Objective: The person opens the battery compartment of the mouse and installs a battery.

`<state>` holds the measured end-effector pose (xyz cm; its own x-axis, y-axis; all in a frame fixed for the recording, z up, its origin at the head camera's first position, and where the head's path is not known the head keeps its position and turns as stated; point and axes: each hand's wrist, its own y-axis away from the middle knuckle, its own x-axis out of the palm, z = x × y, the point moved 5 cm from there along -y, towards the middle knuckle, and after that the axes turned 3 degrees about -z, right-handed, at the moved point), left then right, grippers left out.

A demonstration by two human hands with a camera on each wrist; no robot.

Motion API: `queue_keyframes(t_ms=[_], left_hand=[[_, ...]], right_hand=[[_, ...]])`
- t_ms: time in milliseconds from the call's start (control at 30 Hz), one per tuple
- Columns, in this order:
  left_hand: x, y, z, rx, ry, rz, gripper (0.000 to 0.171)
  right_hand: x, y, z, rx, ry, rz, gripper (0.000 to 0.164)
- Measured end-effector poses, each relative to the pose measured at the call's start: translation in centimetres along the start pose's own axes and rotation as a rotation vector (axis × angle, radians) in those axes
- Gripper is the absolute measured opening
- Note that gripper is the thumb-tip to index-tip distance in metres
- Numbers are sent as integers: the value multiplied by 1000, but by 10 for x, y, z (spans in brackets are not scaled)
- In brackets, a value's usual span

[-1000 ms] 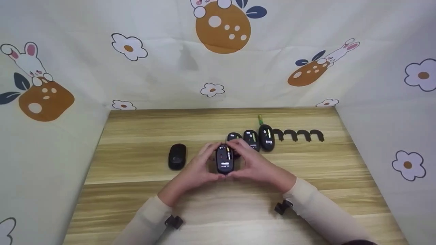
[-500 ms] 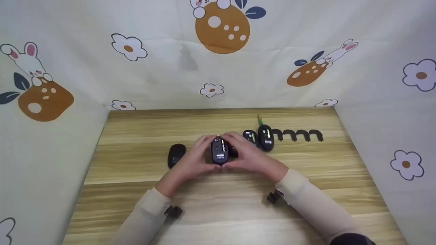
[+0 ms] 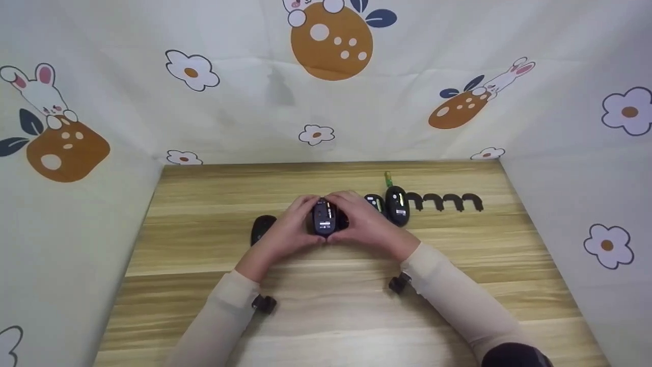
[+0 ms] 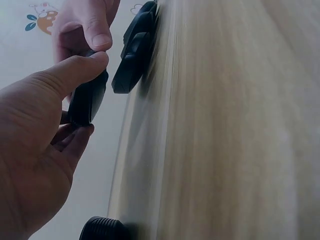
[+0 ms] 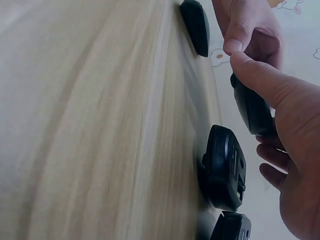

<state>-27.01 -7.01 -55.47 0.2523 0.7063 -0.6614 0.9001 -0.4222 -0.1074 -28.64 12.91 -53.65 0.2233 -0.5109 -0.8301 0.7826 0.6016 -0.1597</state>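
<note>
A black computer mouse point(image 3: 324, 216), underside up with its battery slot uncovered, is held between both hands. In the head view my left hand point(image 3: 289, 228) grips its left side and my right hand point(image 3: 365, 220) its right side. Thumbs are at the near end and fingers at the far end. The left wrist view shows the held mouse point(image 4: 90, 100) raised off the table, the two thumbs meeting at its edge. In the right wrist view, a second overturned mouse point(image 5: 225, 167) lies below the right hand point(image 5: 297, 145). The right hand mostly covers that mouse in the head view.
Two more overturned mice, one point(image 3: 376, 202) beside another point(image 3: 398, 206), lie right of the hands. A green-and-gold battery point(image 3: 388, 179) touches the farther one. Several curved black covers point(image 3: 433, 201) line up further right. Another mouse point(image 3: 261, 228) lies left, partly behind the left hand.
Both hands have carried the mouse away from the body and slightly left. They now hide part of the left mouse and more of the near overturned one.
</note>
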Motion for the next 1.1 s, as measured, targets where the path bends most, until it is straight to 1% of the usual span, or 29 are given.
queue_keyframes(t_ms=[100, 233, 467, 733, 900, 1100], left_hand=[[1, -3, 2, -14, -5, 13, 104], [2, -7, 5, -11, -24, 27, 104], [4, -11, 8, 27, -53, 29, 103], [9, -14, 12, 7, -73, 56, 101], [11, -16, 12, 5, -89, 65, 99], [12, -17, 13, -36, -81, 80, 100]], right_hand=[[2, -3, -2, 11, 36, 11, 102], [6, -7, -6, 7, 68, 18, 102], [11, -12, -7, -63, 102, 4, 98], [17, -15, -7, -57, 149, 28, 97], [18, -15, -8, -44, 171, 41, 99], [18, -15, -9, -23, 186, 67, 102]])
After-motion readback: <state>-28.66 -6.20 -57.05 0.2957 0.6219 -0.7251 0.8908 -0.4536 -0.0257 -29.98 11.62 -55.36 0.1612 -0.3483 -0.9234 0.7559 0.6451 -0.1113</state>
